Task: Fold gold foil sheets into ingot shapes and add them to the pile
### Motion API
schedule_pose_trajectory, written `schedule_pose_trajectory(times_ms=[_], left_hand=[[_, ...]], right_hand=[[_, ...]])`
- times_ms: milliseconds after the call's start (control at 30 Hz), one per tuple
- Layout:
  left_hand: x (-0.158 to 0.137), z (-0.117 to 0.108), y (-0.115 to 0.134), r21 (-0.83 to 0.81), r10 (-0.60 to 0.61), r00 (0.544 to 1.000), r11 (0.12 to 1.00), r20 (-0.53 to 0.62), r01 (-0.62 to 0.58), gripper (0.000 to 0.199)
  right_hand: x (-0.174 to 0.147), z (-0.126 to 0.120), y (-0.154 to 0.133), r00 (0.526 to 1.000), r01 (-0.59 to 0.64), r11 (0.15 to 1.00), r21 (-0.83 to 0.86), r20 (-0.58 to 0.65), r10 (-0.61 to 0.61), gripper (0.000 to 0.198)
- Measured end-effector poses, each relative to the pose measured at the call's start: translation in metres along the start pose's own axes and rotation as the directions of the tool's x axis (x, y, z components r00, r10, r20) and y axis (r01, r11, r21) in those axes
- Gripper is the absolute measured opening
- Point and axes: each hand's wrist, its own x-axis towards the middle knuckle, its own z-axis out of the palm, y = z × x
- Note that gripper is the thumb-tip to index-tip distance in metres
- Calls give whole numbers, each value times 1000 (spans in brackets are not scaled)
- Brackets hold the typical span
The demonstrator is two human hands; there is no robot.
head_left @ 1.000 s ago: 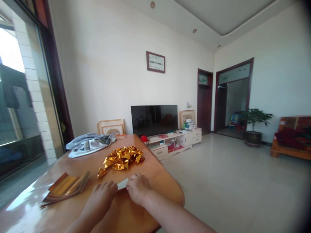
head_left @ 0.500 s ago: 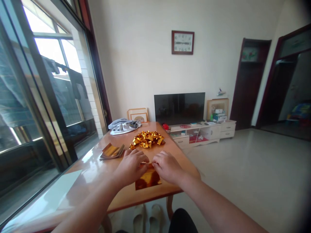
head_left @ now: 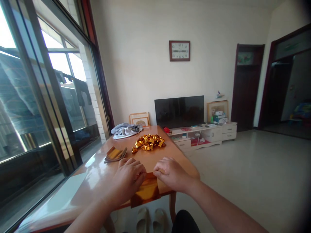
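Both hands, left point(head_left: 130, 178) and right point(head_left: 170, 173), now pinch the gold foil point(head_left: 145, 194) at the bench's point(head_left: 97, 171) near edge. Since half a second ago the sheet has slid toward the edge, overhanging it. Folded pile point(head_left: 148, 142) sits mid-bench.

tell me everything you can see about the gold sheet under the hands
The gold sheet is a shiny, foil-like paper lying flat at the near edge of the wooden table, its lower part reaching the table's rim. It reflects orange and yellow light. The left hand and right hand press on its top edge, fingers curled over it, hiding that part. Whether it is folded there cannot be told.
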Motion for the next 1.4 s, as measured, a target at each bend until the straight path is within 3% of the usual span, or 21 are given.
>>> schedule_pose_trajectory(times_ms=[200, 300, 400, 500, 833, 967, 1100, 1167, 1233, 1333, 1400], left_hand=[[-10, 2, -8, 5, -72, 997, 997, -36, 72, 27], [-10, 5, 0, -26, -62, 998, 998, -19, 61, 28], [-11, 6, 8, -59, -58, 998, 997, -2, 58, 26], [-15, 6, 10, -101, -65, 998, 993, 24, 67, 24], [-42, 13, -25, -174, -121, 991, 976, 64, 131, 17], [-55, 17, -48, -142, -261, 965, 956, 0, 258, 16], [-61, 32, -50, -282, -325, 943, 913, -67, 294, 18], [-58, 46, -37, -442, -342, 939, 849, -41, 290, 23], [-52, 63, -19, -638, -367, 930, 712, 18, 293, 28], [-40, 81, 6, -878, -399, 906, 372, 141, 301, 38], [-33, 86, 17, -936, -428, 883, 189, 195, 298, 41]], right_hand=[[-11, 0, 13, 984, -150, 974, 169, -68, 164, 18], [-10, 10, 1, 983, -133, 961, 243, -89, 158, 18], [-8, 20, -11, 992, -109, 962, 249, -31, 121, 9], [-8, 23, -13, 996, -88, 957, 276, 10, 89, 14], [-16, 22, 0, 994, -107, 929, 355, 46, 97, 17], [-18, 29, 16, 982, -186, 912, 365, 30, 188, 19], [-17, 37, 23, 963, -221, 956, 194, -112, 246, 20], [-15, 43, 16, 955, -209, 977, 43, -206, 213, 19], [-13, 51, 5, 946, -208, 975, -83, -271, 179, 17], [-14, 66, -12, 945, -181, 963, -198, -306, 115, 20], [-16, 77, -20, 953, -139, 968, -207, -296, 73, 19]])
